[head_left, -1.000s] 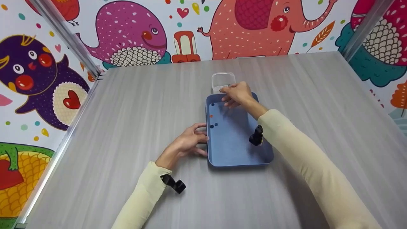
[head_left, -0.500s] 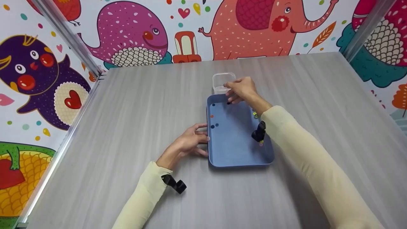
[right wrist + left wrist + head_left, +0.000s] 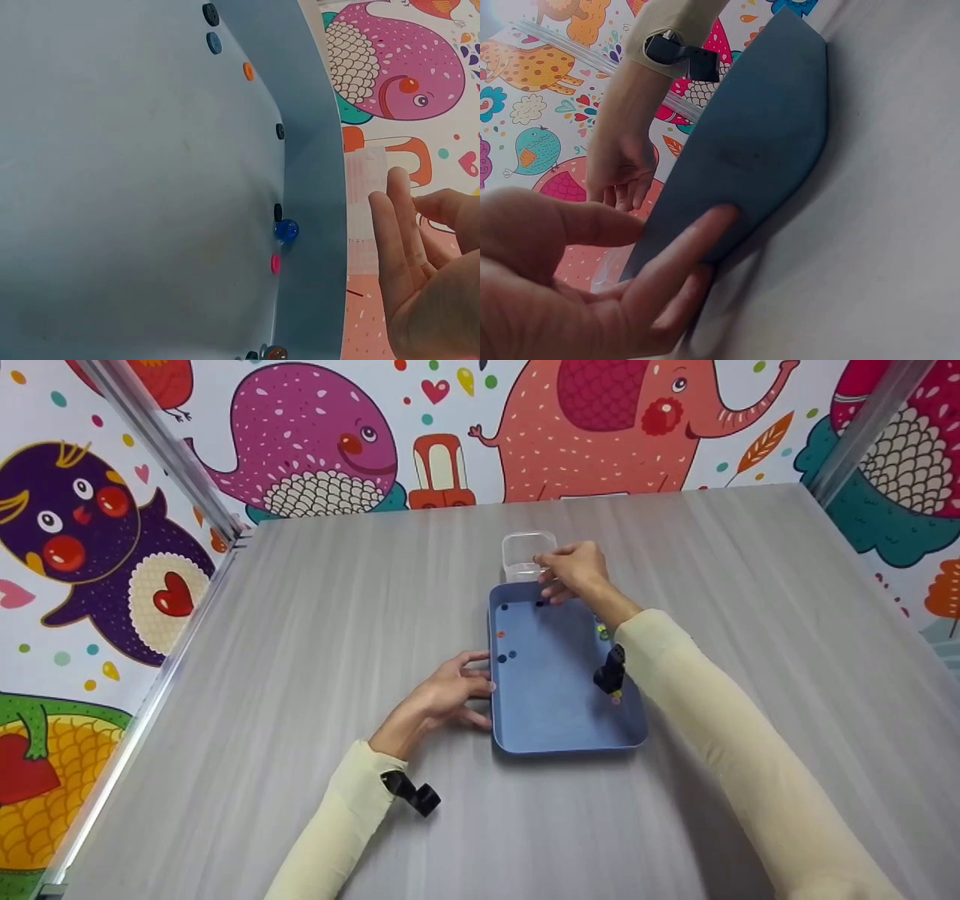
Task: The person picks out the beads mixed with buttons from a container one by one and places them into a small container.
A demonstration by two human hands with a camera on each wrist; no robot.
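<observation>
My right hand hovers over the near side of a small clear plastic box, thumb and forefinger tips close together. I cannot tell whether anything is between them. A blue tray lies in front of the box. Along its edges lie an orange button, a pink button, several dark buttons and a round blue bead. My left hand rests its extended fingers against the outside of the tray's left wall.
Yellow and green buttons lie by the tray's right wall, partly hidden under the right forearm. A black wrist camera hangs over that side. The grey table is backed by a wall printed with animals.
The right hand has shifted slightly right and back at the clear box, uncovering a dark button at the tray's far end and colored buttons on the right. The left hand stays put.
</observation>
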